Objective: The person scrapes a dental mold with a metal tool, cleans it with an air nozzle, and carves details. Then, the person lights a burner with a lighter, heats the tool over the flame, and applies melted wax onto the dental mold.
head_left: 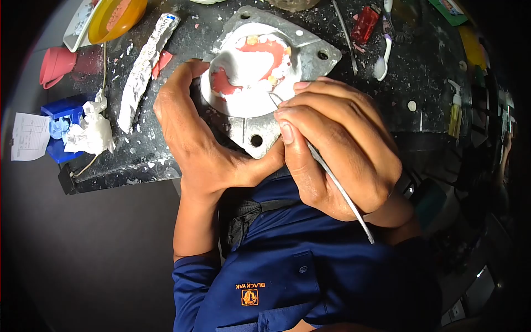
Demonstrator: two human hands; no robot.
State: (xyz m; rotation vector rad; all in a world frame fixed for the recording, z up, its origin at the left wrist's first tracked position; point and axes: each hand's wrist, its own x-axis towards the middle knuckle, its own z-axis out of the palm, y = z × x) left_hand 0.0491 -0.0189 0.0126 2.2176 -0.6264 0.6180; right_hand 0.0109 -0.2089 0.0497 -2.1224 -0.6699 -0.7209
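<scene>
A metal denture flask (315, 41) with holes in its corners is held over the near part of the bench. White plaster (243, 106) fills it, around pink wax (272, 55) in which several tooth-like pieces are set. My left hand (193, 130) is wrapped round the flask's left and near sides, its fingers partly hidden. Pinched like a pen in my right hand (345, 141) is a thin metal carving tool (344, 191). Its bent tip meets or nearly meets the plaster by the right edge of the near side; actual contact is hard to tell.
On the dark, plaster-specked bench (160, 172) lie a crumpled tube (145, 72), a red lighter (366, 25), a toothbrush (384, 47) and another thin metal tool (345, 36). A yellow bowl (135, 16), pink cup (57, 65) and blue box (58, 149) are on the left.
</scene>
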